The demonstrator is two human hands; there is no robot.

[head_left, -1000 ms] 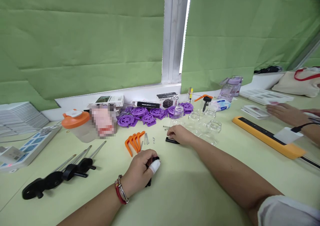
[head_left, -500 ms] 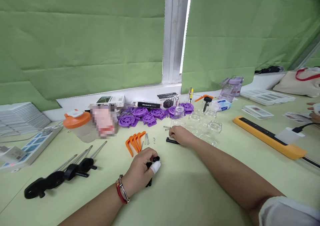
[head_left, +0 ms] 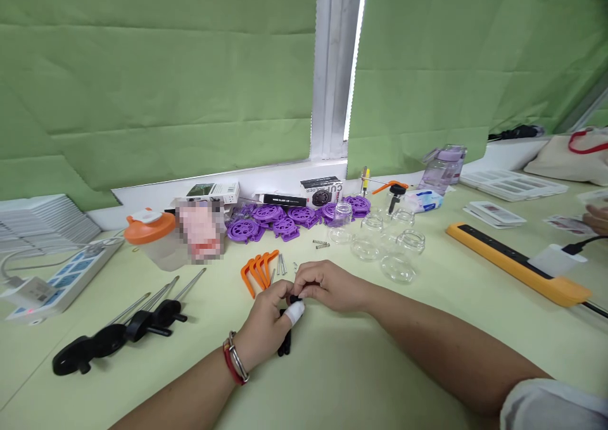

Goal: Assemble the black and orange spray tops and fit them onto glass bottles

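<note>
My left hand (head_left: 270, 319) is closed, with white tape round its thumb, on a small black plastic tube (head_left: 295, 299) whose end shows between thumb and index finger. The fingertips of my right hand (head_left: 327, 284) pinch at that same end, touching the left fingers; much of the piece is hidden. More black tubes (head_left: 285, 342) show beneath my left palm; whether they are held or lie on the table I cannot tell. Just beyond the hands are orange handles (head_left: 259, 270), metal pins (head_left: 282, 264) and small springs (head_left: 321, 244).
Black crank pieces with metal rods (head_left: 137, 325) lie on the left. Purple lids (head_left: 286, 227) line the back, with glass jars (head_left: 398, 267) right of them. Power strips (head_left: 517, 265) flank the table. Another person's hand (head_left: 596, 218) shows at the far right.
My right hand has come left and nearer, from beside the springs to my left hand. The black tube that lay under it has left that spot.
</note>
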